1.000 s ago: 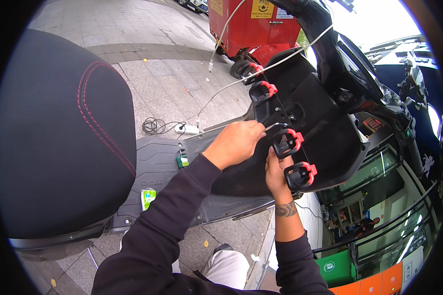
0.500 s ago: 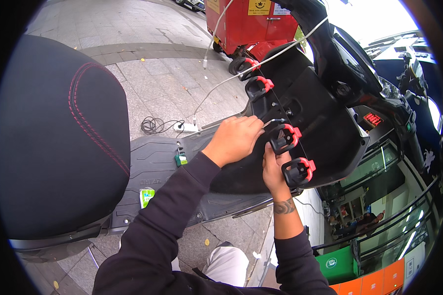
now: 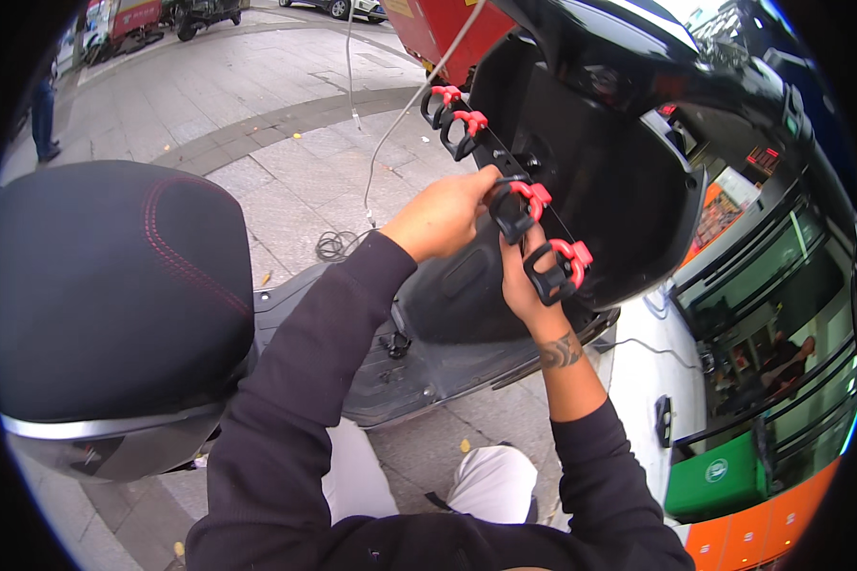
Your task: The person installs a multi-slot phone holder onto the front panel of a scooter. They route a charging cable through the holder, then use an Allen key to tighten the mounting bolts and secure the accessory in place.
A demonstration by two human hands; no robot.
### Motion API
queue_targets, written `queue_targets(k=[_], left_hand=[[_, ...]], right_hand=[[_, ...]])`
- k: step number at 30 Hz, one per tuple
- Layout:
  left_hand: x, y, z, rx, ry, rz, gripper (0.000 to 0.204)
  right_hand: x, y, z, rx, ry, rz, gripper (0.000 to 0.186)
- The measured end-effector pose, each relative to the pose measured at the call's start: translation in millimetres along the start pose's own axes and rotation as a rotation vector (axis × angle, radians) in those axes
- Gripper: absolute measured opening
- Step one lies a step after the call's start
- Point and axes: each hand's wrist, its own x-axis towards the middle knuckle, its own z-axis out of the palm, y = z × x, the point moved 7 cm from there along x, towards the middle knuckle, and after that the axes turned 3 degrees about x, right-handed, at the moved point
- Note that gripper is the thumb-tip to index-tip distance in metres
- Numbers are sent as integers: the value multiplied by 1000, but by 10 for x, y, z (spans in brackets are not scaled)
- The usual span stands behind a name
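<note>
A bar with several black-and-red hooks [image 3: 464, 134] runs across the black inner front panel [image 3: 571, 181] of a scooter. My left hand [image 3: 443, 217] is closed at the third hook [image 3: 516, 207], its fingertips pinched by the bar. A bent metal hex key is in that hand, now mostly hidden by the fingers and the hook. My right hand [image 3: 521, 284] reaches up from below, closed around the bar between the two nearer hooks. Its fingers are partly covered by the nearest hook [image 3: 559, 270].
The dark scooter seat [image 3: 105, 295] fills the left. A small black item [image 3: 397, 344] lies on the footboard [image 3: 428, 376]. A white cable [image 3: 390, 133] hangs past the hooks to the paving. To the right stand a green bin [image 3: 719, 476] and glass doors [image 3: 771, 314].
The view has shifted, so the hooks and hands appear higher and further left. The hex key, plainly visible before, is now mostly hidden. My left fingers have closed in against the third hook.
</note>
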Motion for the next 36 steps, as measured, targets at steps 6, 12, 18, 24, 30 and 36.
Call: queue_targets(k=[6, 12, 18, 24, 30, 36], left_hand=[[35, 26, -9, 142, -6, 20, 29], [51, -59, -20, 423, 39, 222, 38], [64, -12, -48, 541, 56, 293, 34], [20, -83, 4, 383, 48, -37, 21], [6, 2, 42, 480, 110, 41, 27], [5, 41, 46, 514, 104, -9, 27]], right_hand=[[-22, -41, -43, -159, 58, -135, 18], [-73, -48, -39, -223, 190, -418, 13], [-74, -70, -43, -222, 285, -577, 13], [27, 163, -1, -171, 252, -361, 5], [-41, 175, 53, -188, 259, -363, 10], [39, 253, 28, -134, 189, -178, 26]])
